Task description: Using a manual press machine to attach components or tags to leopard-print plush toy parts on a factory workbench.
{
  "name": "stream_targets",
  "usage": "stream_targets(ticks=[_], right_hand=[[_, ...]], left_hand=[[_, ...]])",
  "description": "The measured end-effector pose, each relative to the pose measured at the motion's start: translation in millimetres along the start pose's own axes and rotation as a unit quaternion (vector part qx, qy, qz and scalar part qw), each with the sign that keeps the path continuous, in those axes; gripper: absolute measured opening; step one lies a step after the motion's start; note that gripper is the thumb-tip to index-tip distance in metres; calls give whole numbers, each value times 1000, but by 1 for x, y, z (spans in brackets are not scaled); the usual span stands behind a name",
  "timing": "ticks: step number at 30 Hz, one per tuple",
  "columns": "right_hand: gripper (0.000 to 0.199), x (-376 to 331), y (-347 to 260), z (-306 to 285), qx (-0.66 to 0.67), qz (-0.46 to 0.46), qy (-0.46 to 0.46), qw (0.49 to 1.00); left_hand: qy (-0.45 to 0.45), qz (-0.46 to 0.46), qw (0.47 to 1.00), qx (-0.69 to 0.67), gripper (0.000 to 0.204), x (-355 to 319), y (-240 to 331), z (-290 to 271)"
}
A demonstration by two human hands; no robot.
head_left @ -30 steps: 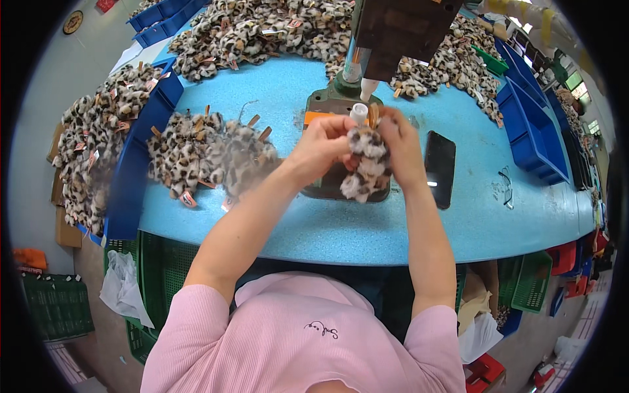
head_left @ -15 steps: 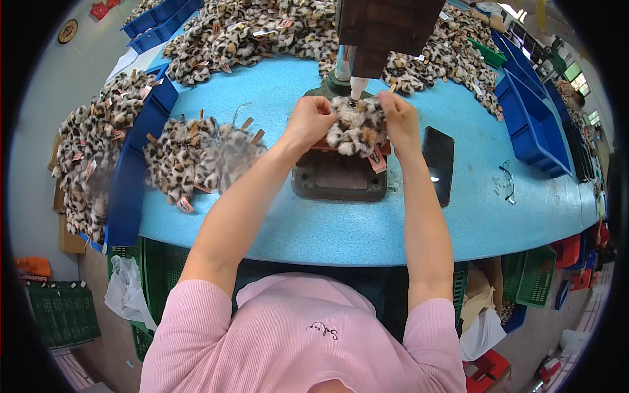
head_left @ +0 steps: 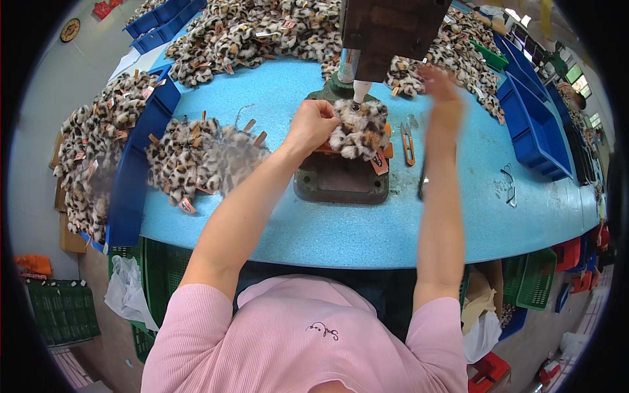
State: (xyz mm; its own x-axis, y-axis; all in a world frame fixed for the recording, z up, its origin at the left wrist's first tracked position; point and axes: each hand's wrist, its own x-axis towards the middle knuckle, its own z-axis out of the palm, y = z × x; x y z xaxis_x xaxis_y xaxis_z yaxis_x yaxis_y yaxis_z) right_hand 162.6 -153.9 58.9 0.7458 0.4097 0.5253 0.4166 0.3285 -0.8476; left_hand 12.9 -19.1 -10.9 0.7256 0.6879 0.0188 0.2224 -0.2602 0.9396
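My left hand [head_left: 314,126] pinches the left edge of a spotted furry plush piece [head_left: 359,131] with a small red-and-white tag [head_left: 379,164]. The piece lies under the white tip [head_left: 362,90] of a bench press [head_left: 392,36], and a small dark round part shows on its fur just below that tip. Off to the right, my right hand [head_left: 443,92] is raised beside the press and smeared by motion, so its fingers cannot be read. Thread snips [head_left: 408,145] with orange handles lie between the press and my right forearm, which mostly covers a dark phone [head_left: 424,183].
Similar plush pieces form a small pile [head_left: 187,157] at left and a big heap [head_left: 262,36] at the back. A blue bin [head_left: 124,209] stands at the left edge, another blue bin [head_left: 538,141] at right. Glasses [head_left: 509,187] rest on the blue table [head_left: 275,239].
My right hand has let go of the plush piece and swung right and away from the press, uncovering the snips. My left hand stays on the piece.
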Motion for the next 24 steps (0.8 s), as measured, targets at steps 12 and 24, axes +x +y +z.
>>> stream_targets(ticks=[12,24], right_hand=[[34,-70,-124,-72,116,-371,-218,895],[32,-51,-16,14,46,276,-168,945]], left_hand=[[54,16,998,-39,11,6,0,-5],[-107,7,883,-457,5,-26,36,-13]])
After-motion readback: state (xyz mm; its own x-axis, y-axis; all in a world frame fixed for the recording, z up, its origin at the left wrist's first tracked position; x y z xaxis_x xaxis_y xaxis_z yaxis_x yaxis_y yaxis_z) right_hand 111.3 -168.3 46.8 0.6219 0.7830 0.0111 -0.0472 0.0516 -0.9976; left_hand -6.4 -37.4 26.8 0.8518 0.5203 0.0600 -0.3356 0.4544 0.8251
